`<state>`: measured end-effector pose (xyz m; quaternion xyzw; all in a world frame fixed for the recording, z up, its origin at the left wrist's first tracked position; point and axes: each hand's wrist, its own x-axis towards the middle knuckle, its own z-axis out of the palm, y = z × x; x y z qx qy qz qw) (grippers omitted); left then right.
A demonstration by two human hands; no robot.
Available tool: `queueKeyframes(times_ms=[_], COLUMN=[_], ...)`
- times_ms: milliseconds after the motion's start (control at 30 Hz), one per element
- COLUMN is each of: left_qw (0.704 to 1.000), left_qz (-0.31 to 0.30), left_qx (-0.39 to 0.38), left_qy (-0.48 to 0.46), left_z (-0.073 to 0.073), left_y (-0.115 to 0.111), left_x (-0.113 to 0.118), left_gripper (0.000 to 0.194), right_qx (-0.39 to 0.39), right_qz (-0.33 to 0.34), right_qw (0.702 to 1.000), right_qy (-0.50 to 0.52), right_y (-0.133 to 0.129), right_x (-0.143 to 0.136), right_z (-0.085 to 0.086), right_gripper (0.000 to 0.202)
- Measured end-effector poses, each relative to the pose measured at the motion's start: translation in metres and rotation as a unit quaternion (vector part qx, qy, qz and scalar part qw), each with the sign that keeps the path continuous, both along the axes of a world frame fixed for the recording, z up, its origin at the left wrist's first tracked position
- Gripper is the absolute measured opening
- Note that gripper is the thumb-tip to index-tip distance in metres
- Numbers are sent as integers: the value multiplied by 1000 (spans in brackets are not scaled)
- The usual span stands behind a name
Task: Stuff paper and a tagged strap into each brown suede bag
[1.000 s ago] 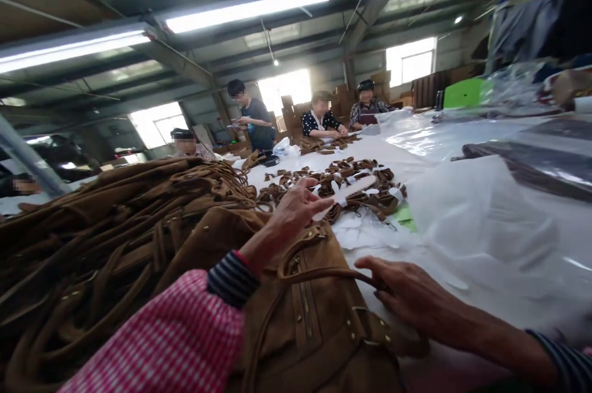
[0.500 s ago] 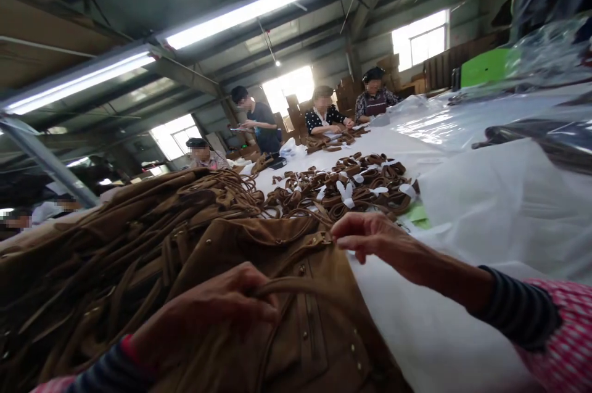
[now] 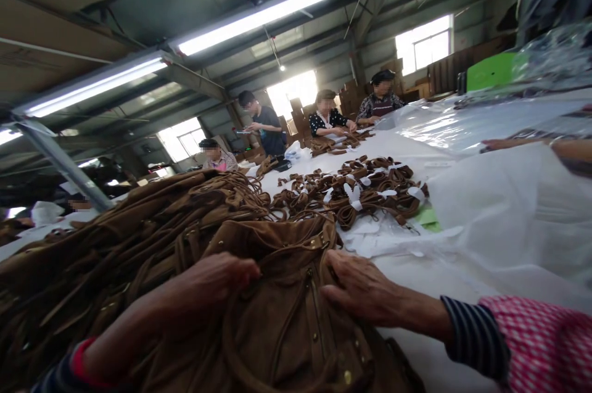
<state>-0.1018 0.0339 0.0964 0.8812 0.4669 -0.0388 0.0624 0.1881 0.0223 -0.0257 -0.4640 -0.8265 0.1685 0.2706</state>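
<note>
Dial centred on the brown bag (image 3: 287,319), which lies at the near side of the white table (image 3: 319,162). My left hand (image 3: 231,273), at 10 o'clock, has its fingers curled together at the bag's mouth; I cannot tell if they grip. My right hand (image 3: 358,288), at 2, sets thumb and fingers apart against its side (pinch not confirmed). Piled bags (image 3: 139,214): 10 o'clock. Heaped straps (image 3: 386,180) with white wraps: 1 o'clock.
</note>
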Motion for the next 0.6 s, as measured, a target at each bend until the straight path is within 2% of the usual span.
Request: queueKeyframes(times_ms=[67, 100, 133, 167, 200, 267, 333, 400, 500, 600], left_qw=[996, 993, 991, 993, 997, 998, 995, 988, 968, 930], left_qz=[-50, -68, -85, -93, -70, -14, 46, 108, 186, 217], left_qx=[46, 62, 57, 40, 32, 53, 72, 75, 57, 23], left_qy=[-54, -79, -84, -64, -31, -33, -54, -84, -162, -296], left_z=[23, 26, 22, 12, -1, -35, -66, -88, -106, -116], left_y=[14, 22, 31, 41, 52, 78, 107, 133, 158, 168], left_x=[61, 90, 117, 140, 159, 185, 196, 196, 187, 177], left_gripper=[31, 29, 27, 25, 21, 16, 15, 22, 28, 40], right_qx=[39, 57, 78, 101, 124, 153, 160, 170, 201, 267], right_qz=[21, 29, 36, 37, 32, 15, -5, -10, -22, -16], right_qw=[997, 995, 992, 989, 986, 981, 978, 974, 968, 959], right_qy=[-61, -81, -95, -101, -105, -117, -131, -147, -151, -99], right_y=[1, 1, 1, 2, 2, 3, 6, 10, 20, 24], right_x=[-4, -6, -8, -10, -12, -17, -22, -25, -27, -21], right_z=[-4, -6, -9, -12, -15, -20, -25, -31, -40, -35], right_gripper=[21, 23, 25, 27, 29, 30, 24, 14, 10, 10])
